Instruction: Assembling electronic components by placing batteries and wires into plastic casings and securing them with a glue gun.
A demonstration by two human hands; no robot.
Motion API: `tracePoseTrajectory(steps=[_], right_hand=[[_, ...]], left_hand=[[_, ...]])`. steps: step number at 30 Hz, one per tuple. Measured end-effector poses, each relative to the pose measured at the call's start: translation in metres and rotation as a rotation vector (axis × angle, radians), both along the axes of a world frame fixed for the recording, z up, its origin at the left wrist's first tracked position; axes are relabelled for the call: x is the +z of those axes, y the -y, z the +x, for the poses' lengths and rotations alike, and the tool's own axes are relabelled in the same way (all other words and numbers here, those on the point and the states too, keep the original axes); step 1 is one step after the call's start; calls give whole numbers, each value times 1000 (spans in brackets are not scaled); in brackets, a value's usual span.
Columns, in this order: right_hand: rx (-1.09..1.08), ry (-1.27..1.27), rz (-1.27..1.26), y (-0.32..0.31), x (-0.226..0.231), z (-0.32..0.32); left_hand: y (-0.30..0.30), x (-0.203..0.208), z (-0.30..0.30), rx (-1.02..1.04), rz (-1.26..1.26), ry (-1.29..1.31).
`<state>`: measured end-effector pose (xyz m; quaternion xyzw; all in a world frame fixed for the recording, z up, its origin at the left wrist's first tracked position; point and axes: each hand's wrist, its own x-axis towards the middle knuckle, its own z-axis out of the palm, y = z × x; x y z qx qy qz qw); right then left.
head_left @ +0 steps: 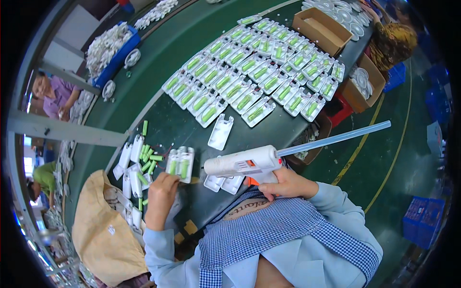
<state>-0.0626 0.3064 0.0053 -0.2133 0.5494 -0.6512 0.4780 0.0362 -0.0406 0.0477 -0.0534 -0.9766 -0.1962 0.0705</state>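
My right hand (291, 184) is closed round the grip of a white glue gun (240, 163), its nozzle pointing left. A long translucent glue stick (336, 138) juts out of its back end. My left hand (162, 194) pinches the near edge of a white plastic housing (190, 161) with green battery cells (184, 169) in it. A second housing seems to lie against it; how the two overlap is hard to tell. Between the hands, partly under the gun, are empty white housings (232, 184). Another empty housing (221, 132) lies farther off.
Rows of housings fitted with green cells (223, 82) cover the far table. Loose green cells (152, 157) and white housings (126, 154) lie left, beside a tan sack (103, 235). Cardboard boxes (321, 31) stand far right. Other people (55, 96) sit across the bench and at upper right.
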Motion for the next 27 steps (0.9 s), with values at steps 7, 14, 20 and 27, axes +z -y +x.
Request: tracePoseTrajectory(steps=[7,14,20,27], right_hand=[[7,80,-73,-8,-5,-1],[-27,59,-89,-11,-8,-7],[-45,45,-81,-14,-8,-14],[-36,78,-87,-12,-17,4]], left_hand=[[6,55,-107,-81,-125,-113],[-53,40,-319,-444,-325,-236],[-80,-5,-426,-506,-430,-266],[-87,-33,-414,-520,-316,-220]])
